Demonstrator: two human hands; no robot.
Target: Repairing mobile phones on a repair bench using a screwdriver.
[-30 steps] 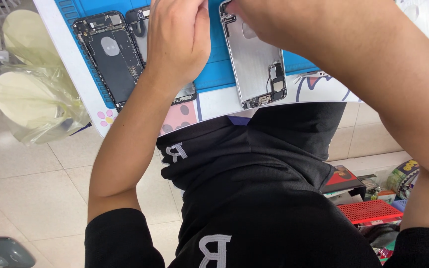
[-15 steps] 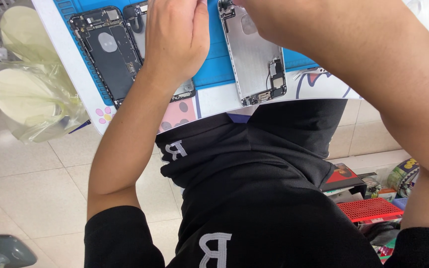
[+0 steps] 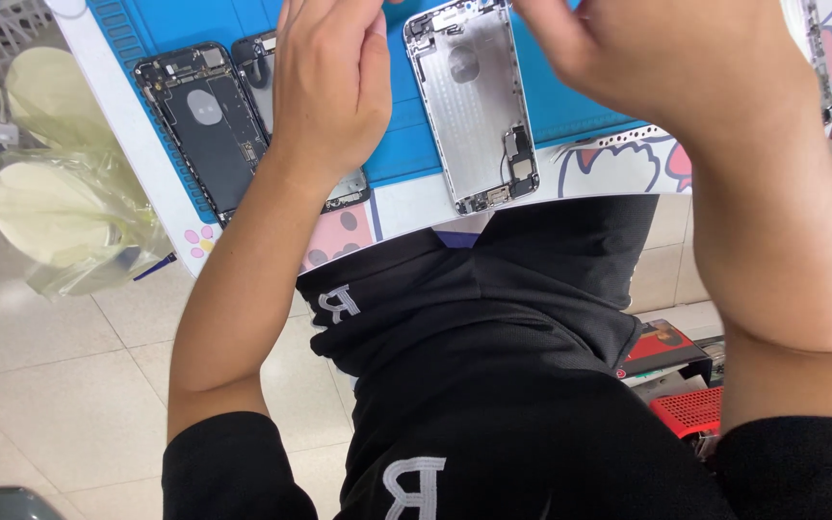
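While the left hand (image 3: 331, 82) hovers palm down over the blue work mat (image 3: 416, 144), its fingers run up out of the top of the frame, so whether it grips anything cannot be told. Under its wrist lies a dark phone housing (image 3: 344, 188), mostly covered by the hand, with only its near end and a strip along its far left side showing. Just left of that one sits a second black phone housing (image 3: 206, 120), back down, its insides open to view with a pale round patch in the middle. To the right of the left hand lies a silver phone housing (image 3: 474, 106), also opened, with small dark parts at its near end, which pokes just past the mat's near edge onto the white table (image 3: 406, 204).

Over the far right of the mat the right hand (image 3: 657, 63) is held with its fingers curled loosely; its fingertips are cut off at the top edge, and what it has hold of, if anything, cannot be seen. Both hands are well apart from each other, with the silver housing between them.

Beyond the table's left edge hangs a clear plastic bag (image 3: 69, 207) holding pale yellow discs. Near right, on the floor side, stands a red basket (image 3: 690, 409).
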